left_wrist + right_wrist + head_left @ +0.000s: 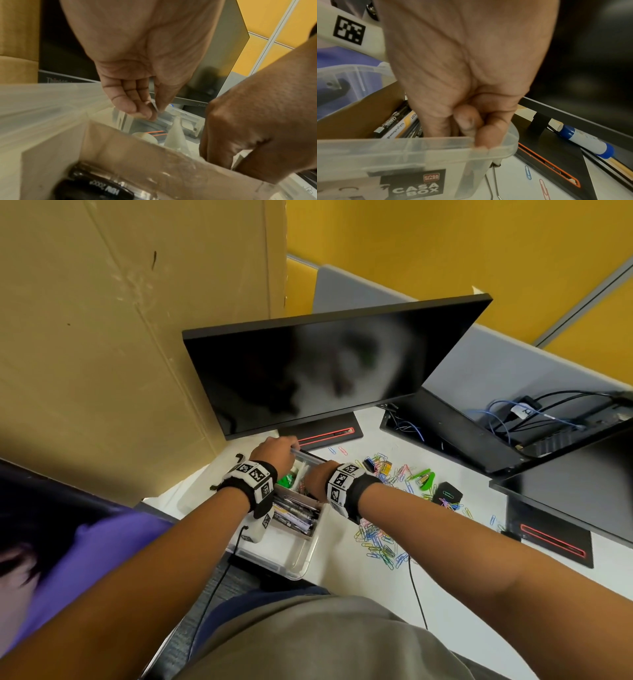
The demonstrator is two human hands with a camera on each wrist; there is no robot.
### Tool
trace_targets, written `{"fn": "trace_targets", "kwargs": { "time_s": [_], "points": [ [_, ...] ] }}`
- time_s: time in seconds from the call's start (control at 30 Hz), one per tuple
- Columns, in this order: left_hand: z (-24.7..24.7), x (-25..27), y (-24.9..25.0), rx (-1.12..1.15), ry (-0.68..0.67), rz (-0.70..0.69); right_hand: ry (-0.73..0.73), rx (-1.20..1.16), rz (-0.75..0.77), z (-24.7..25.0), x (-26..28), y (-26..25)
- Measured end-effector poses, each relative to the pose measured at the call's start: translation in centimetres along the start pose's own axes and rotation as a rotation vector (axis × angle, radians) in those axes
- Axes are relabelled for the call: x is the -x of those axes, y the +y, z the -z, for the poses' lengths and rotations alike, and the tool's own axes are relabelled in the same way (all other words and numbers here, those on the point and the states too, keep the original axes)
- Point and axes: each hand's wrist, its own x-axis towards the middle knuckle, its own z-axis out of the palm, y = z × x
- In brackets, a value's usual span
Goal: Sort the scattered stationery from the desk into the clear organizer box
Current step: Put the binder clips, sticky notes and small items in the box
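The clear organizer box (301,559) stands at the desk's front edge, with black markers (294,513) lying in a brown cardboard section. My left hand (291,448) pinches the box's far rim (51,97) between thumb and fingers (130,106). My right hand (315,474) curls over the right-hand rim (402,146), fingertips (481,134) on the plastic near the "CASA BOX" label. Coloured paper clips (380,542) lie scattered right of the box. A green stapler (426,477) and a black binder clip (369,463) lie farther back.
A black monitor (325,364) and its red-lined base (329,434) stand just behind the box. A blue-capped glue stick (583,140) lies under it. A second monitor (565,484) and a cable tray (513,419) are at right. A cardboard panel (102,337) and a person in purple (85,559) are at left.
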Motion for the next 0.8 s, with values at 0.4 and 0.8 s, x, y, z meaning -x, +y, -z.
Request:
{"fn": "trace_targets", "kwargs": {
  "time_s": [0.4, 0.8],
  "points": [
    [-0.2, -0.3, -0.4, 0.029, 0.0, -0.015, 0.001, -0.21, -0.115, 0.5, -0.6, 0.5],
    [-0.2, -0.2, -0.3, 0.034, 0.0, -0.018, -0.028, -0.203, 0.074, 0.6, -0.9, 1.7]
  ]
}}
